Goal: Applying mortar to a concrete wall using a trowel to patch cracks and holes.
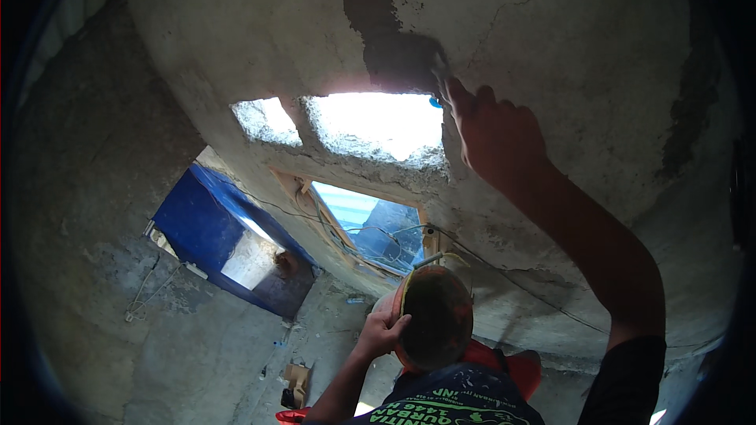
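Note:
My right hand (500,130) is raised to the rough grey wall (551,47), its fingers closed around a thin, brush-like tool (440,69). The tool's tip is blurred and touches the edge of a dark, wet-looking patch (398,59). Low in the view, my left hand (383,335) grips the side of a round orange bucket (435,319), thumb over the rim. The bucket is tilted so its dark inside shows; what it contains cannot be made out.
Two bright openings (374,122) pierce the wall beside my right hand. Below them is a wood-framed window (370,224) with loose cables (504,271) along it. A blue door (201,212) stands at the left. A brown box (297,382) lies on the floor.

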A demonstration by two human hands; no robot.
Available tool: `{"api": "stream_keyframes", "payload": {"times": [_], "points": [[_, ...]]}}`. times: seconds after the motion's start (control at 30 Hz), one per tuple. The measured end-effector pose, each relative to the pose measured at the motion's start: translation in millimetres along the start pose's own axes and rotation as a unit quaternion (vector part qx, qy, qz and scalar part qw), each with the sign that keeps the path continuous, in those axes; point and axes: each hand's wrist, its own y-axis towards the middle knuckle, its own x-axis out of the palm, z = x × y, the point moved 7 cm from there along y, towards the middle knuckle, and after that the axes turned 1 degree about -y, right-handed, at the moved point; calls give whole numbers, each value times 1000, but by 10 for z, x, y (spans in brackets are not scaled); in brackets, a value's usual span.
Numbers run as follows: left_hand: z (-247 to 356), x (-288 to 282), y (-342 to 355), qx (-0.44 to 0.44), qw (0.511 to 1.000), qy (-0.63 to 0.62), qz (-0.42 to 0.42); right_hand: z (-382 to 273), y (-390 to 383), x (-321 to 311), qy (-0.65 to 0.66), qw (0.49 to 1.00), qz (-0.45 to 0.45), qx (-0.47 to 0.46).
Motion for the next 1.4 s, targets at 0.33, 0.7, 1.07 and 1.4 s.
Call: {"api": "stream_keyframes", "payload": {"times": [0.33,0.7,1.07,1.4], "points": [[-173,-95,-143,-24,998,-53,30,210,-751,-4,14,995,-100,-14],[-72,20,20,-10,1000,-20,0,384,-450,95,-36,999,-4,-23],[-42,-97,-152,-27,998,-43,22,254,-770,-175,120,993,18,4],[124,-24,-105,47,999,10,18,-72,-234,140,34,999,-3,-1]]}}
